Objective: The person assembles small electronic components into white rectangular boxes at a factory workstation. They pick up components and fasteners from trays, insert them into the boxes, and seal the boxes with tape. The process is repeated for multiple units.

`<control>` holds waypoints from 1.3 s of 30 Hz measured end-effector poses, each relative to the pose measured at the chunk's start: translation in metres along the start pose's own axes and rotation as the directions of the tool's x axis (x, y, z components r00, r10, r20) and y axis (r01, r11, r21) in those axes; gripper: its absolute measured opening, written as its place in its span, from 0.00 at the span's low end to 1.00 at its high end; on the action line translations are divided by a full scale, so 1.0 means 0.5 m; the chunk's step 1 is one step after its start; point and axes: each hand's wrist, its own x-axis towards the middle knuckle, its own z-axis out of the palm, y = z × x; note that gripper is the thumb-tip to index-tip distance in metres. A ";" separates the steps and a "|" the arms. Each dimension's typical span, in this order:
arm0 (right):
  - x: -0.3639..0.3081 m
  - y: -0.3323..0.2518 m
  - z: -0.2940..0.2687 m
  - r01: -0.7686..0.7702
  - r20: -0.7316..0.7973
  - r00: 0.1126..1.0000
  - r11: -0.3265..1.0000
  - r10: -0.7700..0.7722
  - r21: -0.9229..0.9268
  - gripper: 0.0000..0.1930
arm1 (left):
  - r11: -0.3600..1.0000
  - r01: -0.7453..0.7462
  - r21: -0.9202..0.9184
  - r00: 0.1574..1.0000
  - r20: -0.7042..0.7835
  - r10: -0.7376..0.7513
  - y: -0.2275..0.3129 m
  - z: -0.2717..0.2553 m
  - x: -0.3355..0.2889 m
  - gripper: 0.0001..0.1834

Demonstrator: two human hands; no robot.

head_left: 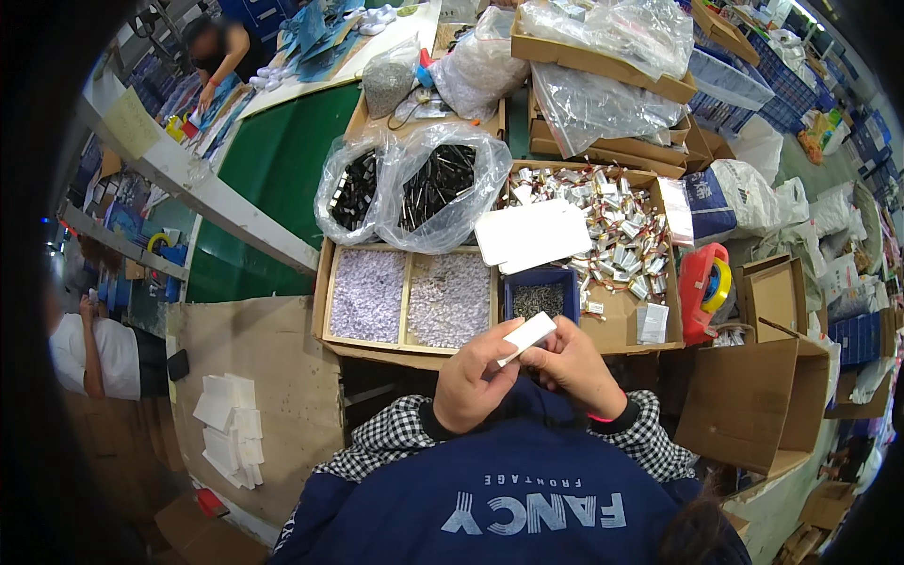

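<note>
Diffuse indoor light, moderately bright mid-frame; bright streak at upper right rim. Glare on clear plastic sheeting (612,38). White cards (533,235) nearly washed out; white block (527,337) pale, little detail. Left margin dim, soft. Fisheye bends straight edges; black vignette rounds off corners.

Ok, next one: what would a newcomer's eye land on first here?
Probably the white piece held between the left hand and right hand, near the middle of the picture. Next, the heap of silver parts in the cardboard box beyond the hands, and the bright red tape dispenser just right of it. The black parts in clear plastic left of that heap also stand out.
</note>
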 end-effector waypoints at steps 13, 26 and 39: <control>-0.007 0.036 0.018 0.216 0.182 0.957 0.974 -0.224 0.067 0.32 | 0.599 0.473 -0.646 0.854 0.167 -0.493 -0.010 -0.003 -0.018 0.16; -0.015 0.031 0.001 0.186 0.179 0.969 0.980 -0.171 -0.075 0.32 | 0.725 0.506 -0.468 0.838 0.066 -0.542 0.005 -0.011 0.033 0.14; 0.002 -0.015 -0.082 0.118 0.379 0.925 0.934 0.019 -0.336 0.20 | 0.664 -0.392 0.637 0.709 0.669 -0.223 0.018 -0.068 0.046 0.55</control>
